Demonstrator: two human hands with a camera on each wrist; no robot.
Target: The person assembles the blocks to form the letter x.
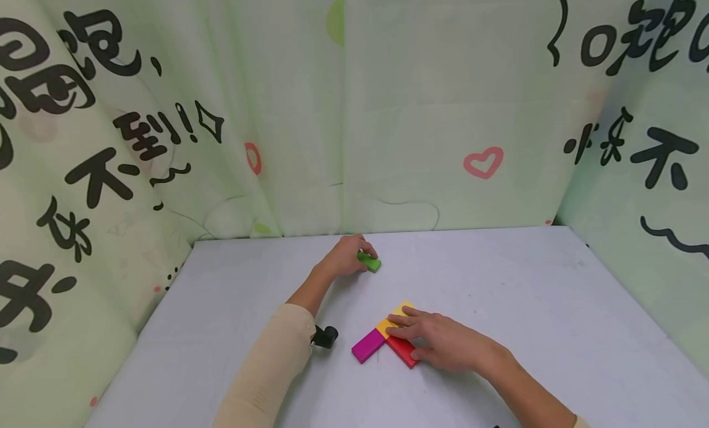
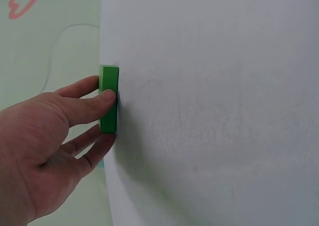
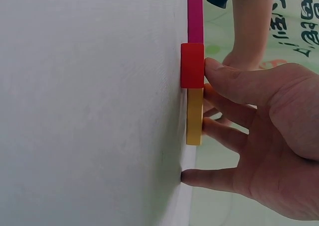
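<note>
Toward the table's far edge, my left hand (image 1: 346,255) pinches a green block (image 1: 370,263). In the left wrist view the thumb lies on one face of that green block (image 2: 108,119), with fingers behind and below it. Nearer to me, my right hand (image 1: 445,342) rests over a group of blocks with its fingers spread. Its thumb touches the red block (image 1: 400,349), and other fingers lie on the yellow block (image 1: 383,327), partly covering it. A magenta block (image 1: 368,345) extends from the yellow one, outside the hand. The red block branches off at an angle where they meet.
A white table (image 1: 498,280) lies under both hands. Pale green curtains (image 1: 410,120) with dark lettering and a red heart hang behind and at both sides. A black device (image 1: 325,337) is strapped at the left wrist.
</note>
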